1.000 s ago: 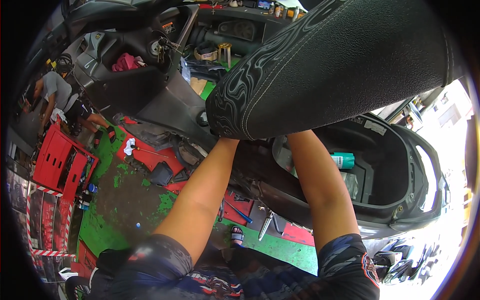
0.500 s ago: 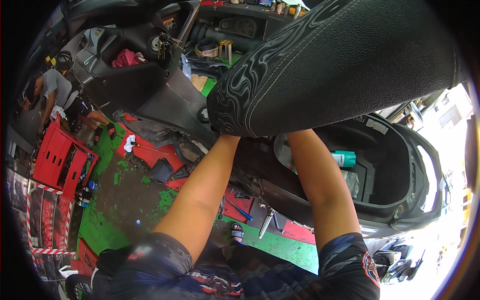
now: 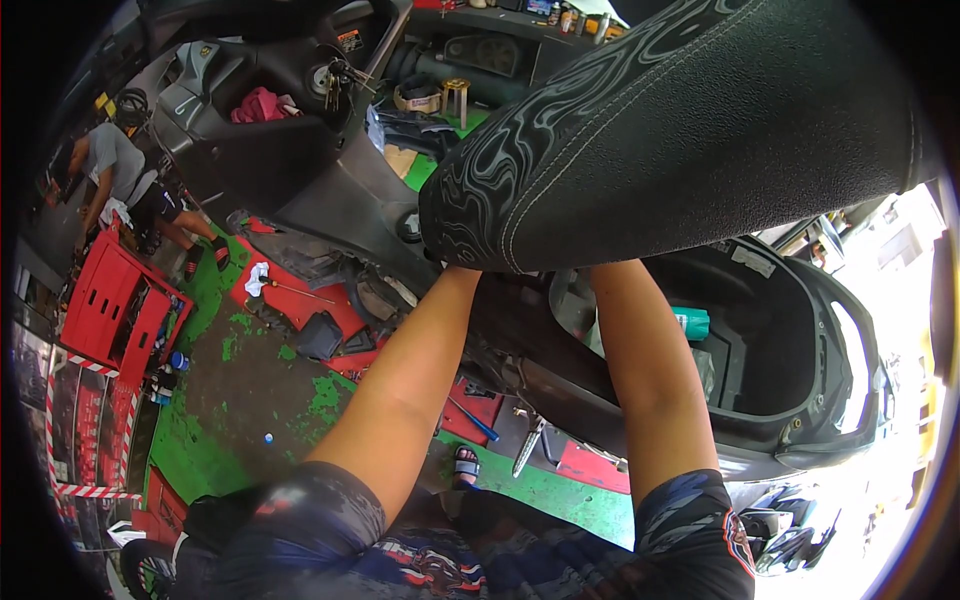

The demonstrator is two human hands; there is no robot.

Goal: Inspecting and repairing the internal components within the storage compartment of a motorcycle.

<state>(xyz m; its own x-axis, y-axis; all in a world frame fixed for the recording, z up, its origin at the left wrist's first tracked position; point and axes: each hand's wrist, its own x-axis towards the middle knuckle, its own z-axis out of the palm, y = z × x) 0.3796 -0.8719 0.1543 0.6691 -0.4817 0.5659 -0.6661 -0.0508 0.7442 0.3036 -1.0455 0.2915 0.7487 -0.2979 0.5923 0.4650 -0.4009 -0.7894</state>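
Observation:
Both my forearms reach up under the raised black scooter seat point(image 3: 680, 140), which has a swirl-patterned front panel and pale stitching. My left forearm point(image 3: 425, 370) passes beneath the seat's front end, and its hand is hidden there. Farther right, my right forearm point(image 3: 645, 340) crosses the edge of the open storage compartment point(image 3: 775, 385) and also vanishes under the seat. Whether either hand grips anything is hidden. A green-and-white cylindrical container point(image 3: 692, 322) lies in the compartment, beside my right forearm.
Keys point(image 3: 345, 80) hang at the scooter's front, near a pink cloth point(image 3: 262, 105) in its pocket. A person in a grey shirt point(image 3: 115, 160) bends by a red tool cabinet point(image 3: 115, 300). Tools and removed dark parts point(image 3: 320, 337) lie on red mats.
The view has shifted slightly. My right forearm sits a little farther right along the seat's underside; my left forearm stays nearly where it was. Both hands remain hidden.

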